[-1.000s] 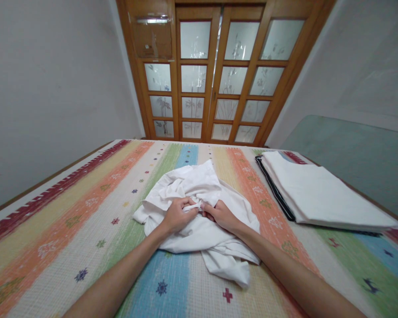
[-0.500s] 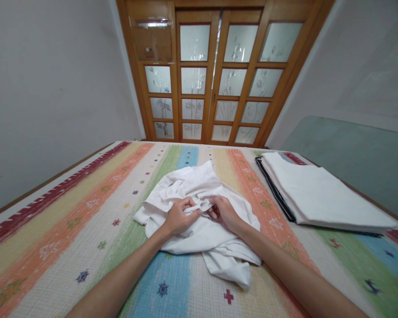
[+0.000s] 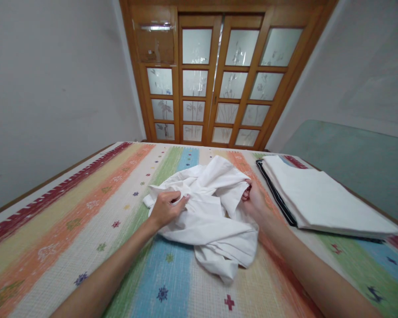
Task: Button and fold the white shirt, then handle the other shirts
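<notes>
A crumpled white garment [image 3: 202, 225] lies bunched in the middle of the striped tablecloth [image 3: 166, 274]; its exact cut is lost in the folds. My left hand [image 3: 168, 206] pinches the fabric at the left of the bundle, thumb against curled fingers. On the other side, my right hand [image 3: 253, 199] grips an edge and holds that part raised and pulled out to the right. Between the hands the cloth is stretched into loose folds, and a twisted end hangs toward me on the table.
To the right lies a flat stack of folded white clothes [image 3: 325, 198], with a black piece edged in white [image 3: 278, 194] beneath. A pale green panel [image 3: 348, 159] stands along the table's right side. Wooden glass-paned doors [image 3: 215, 88] stand beyond the far edge.
My hands have moved apart from close together at the garment's middle. The right hand has drawn an edge rightward and the left has shifted left, spreading the fabric between them.
</notes>
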The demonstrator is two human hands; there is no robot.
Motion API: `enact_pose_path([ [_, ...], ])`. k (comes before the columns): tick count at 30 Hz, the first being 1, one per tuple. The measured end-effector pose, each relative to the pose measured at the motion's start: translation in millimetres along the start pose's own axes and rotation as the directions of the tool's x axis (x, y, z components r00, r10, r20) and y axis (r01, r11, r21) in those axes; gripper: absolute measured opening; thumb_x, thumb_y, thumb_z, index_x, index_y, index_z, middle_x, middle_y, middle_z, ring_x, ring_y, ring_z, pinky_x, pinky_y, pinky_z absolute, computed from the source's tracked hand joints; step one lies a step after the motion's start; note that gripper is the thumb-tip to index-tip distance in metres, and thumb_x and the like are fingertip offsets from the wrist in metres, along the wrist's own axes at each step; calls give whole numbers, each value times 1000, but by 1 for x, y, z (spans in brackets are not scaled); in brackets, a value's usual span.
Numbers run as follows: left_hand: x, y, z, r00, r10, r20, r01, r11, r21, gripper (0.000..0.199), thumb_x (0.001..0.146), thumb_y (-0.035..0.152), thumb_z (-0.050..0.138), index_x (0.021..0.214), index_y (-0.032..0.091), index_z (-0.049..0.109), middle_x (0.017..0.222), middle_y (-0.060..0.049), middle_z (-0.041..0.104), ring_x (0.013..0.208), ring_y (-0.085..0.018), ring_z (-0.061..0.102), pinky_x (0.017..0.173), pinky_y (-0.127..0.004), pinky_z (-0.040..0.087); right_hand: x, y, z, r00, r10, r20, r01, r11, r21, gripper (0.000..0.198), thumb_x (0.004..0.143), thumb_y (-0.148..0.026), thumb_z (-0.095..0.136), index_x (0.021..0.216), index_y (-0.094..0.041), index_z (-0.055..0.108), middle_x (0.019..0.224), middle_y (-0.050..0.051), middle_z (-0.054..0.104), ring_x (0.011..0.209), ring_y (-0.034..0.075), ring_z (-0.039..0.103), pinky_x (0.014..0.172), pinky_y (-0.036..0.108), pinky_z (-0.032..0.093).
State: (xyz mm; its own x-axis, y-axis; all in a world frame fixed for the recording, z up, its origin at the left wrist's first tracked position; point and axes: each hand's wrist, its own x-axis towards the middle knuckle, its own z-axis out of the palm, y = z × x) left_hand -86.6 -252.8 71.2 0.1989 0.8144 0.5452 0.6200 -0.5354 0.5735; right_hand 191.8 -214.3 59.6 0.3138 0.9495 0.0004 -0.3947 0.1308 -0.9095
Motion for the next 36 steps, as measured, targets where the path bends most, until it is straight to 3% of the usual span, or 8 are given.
enact_pose_path([
  [4,12,-10,-21,938,-142,-317,179,980,88,49,82,45,50,52,21,20,52,4,21,50,-11,26,54,-25,28,16,-15,-15,978,-16,-206,45,989,137,22,77,-19,49,61,-21,34,40,-12,28,29,4,21,28,15,17],
  [8,23,-32,-43,751,-254,-610,347,937,37,47,82,46,51,54,21,22,54,5,23,52,-11,26,53,-24,27,32,-28,-31,942,-52,-330,107,983,148,25,81,-14,43,60,-21,30,41,-12,26,27,3,20,27,14,17],
  [11,27,-53,-53,641,-336,-689,404,912,-69,44,81,48,53,54,21,30,54,5,30,53,-11,30,52,-23,27,40,-29,-39,919,-87,-384,126,989,79,21,82,-16,44,64,-21,35,45,-11,36,30,4,30,28,12,26],
  [14,27,-71,-53,618,-427,-660,467,875,-129,40,82,50,50,58,20,38,56,5,37,55,-11,35,53,-23,29,39,-23,-38,930,-124,-347,116,992,-44,8,77,-21,53,73,-22,46,59,-7,54,44,7,50,39,15,43],
  [18,28,-80,-45,685,-508,-522,457,858,-236,36,81,51,47,64,19,45,61,3,46,58,-12,41,54,-22,32,29,-8,-28,988,-136,-66,119,968,-220,13,70,-27,62,80,-22,56,79,-2,64,69,13,62,59,22,52],
  [23,31,-66,-45,848,-506,-157,440,838,-323,40,63,49,65,83,14,63,76,-2,64,68,-16,55,60,-24,40,12,0,-11,942,-186,279,307,814,-493,31,66,-33,66,94,-19,64,95,3,66,90,21,59,77,29,46],
  [29,34,-44,-55,876,-430,219,449,893,-41,39,63,55,62,53,17,63,54,-3,62,56,-21,56,52,-25,36,3,4,0,873,-202,444,462,632,-622,21,69,-36,59,79,-18,64,77,1,65,75,20,56,70,29,41],
  [36,61,-48,-111,944,-298,-140,328,886,327,42,79,49,50,51,18,54,46,-4,53,54,-20,55,51,-25,35,40,-17,2,831,-547,-102,392,706,-590,27,77,-44,52,64,-20,50,57,-3,49,55,14,43,51,24,33],
])
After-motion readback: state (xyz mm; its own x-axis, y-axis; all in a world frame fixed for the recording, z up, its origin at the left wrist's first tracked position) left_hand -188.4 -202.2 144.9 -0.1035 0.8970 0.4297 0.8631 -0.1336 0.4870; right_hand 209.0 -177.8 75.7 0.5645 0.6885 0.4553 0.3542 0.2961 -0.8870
